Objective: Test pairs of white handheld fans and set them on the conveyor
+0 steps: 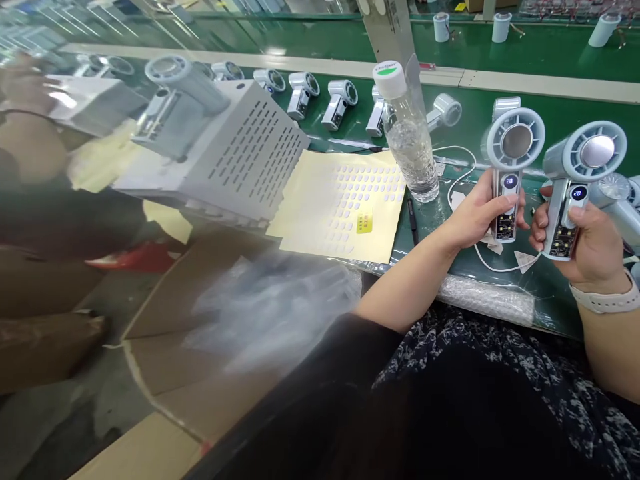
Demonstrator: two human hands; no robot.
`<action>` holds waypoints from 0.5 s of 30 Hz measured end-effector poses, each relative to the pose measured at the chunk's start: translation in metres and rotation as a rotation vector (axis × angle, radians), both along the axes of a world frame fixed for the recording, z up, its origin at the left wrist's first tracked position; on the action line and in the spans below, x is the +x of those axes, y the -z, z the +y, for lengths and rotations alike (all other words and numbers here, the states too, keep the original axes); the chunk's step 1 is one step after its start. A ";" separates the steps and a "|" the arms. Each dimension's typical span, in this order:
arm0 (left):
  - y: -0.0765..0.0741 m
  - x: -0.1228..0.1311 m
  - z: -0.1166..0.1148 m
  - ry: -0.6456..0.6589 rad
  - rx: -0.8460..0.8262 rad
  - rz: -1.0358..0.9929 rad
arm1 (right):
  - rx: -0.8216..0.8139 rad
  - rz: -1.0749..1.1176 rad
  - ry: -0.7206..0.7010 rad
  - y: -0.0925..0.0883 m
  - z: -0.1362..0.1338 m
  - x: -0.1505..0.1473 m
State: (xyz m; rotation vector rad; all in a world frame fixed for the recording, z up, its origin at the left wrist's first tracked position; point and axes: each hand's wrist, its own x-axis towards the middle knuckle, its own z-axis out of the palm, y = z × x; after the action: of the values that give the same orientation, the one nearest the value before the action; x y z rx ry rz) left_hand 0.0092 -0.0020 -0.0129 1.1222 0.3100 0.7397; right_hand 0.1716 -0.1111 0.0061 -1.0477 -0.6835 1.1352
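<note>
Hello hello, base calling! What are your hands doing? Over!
Left hand: handheld fan, screen reads 20. Right hand: second fan, also 20. Water bottle just beyond left hand.

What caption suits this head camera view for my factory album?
Left hand holds a handheld fan, right hand another, both showing 20, beside a water bottle and sticker sheet on a green workbench.

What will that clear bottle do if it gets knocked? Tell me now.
The clear bottle probably tips fairly easily: it stands tall and narrow on the green bench mat. Its round body would likely roll once down. The smooth wall looks slippery, and the liquid inside should add some weight.
</note>
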 end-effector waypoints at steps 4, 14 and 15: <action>0.003 0.000 0.003 -0.040 -0.001 0.033 | -0.038 -0.005 0.006 0.002 0.003 0.001; 0.012 0.003 0.006 0.067 0.068 0.020 | -0.058 -0.139 -0.097 0.023 0.008 0.015; 0.014 0.003 0.007 0.070 0.064 0.026 | -0.056 -0.153 -0.110 0.024 0.008 0.016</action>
State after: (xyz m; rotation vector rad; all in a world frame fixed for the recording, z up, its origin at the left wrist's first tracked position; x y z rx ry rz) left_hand 0.0122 0.0049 -0.0270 1.1983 0.2693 0.6780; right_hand 0.1880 -0.1032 -0.0180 -1.1648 -0.8432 1.1823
